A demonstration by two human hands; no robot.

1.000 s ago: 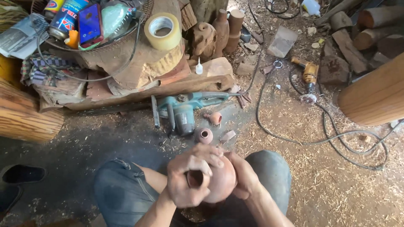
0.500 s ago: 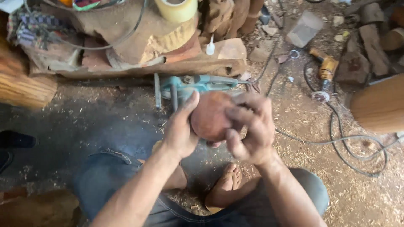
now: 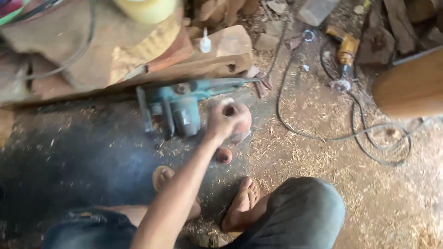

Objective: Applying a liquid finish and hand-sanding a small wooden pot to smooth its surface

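The round wooden piece, reddish-brown with a dark hole in its top, sits in your left hand, fingers curled around it so that most of its body is hidden, and is held above the sawdust-strewn floor just beside the teal power tool. Your right hand is out of view. A small reddish ring-shaped piece lies on the floor below your wrist; motion blur leaves its details unclear.
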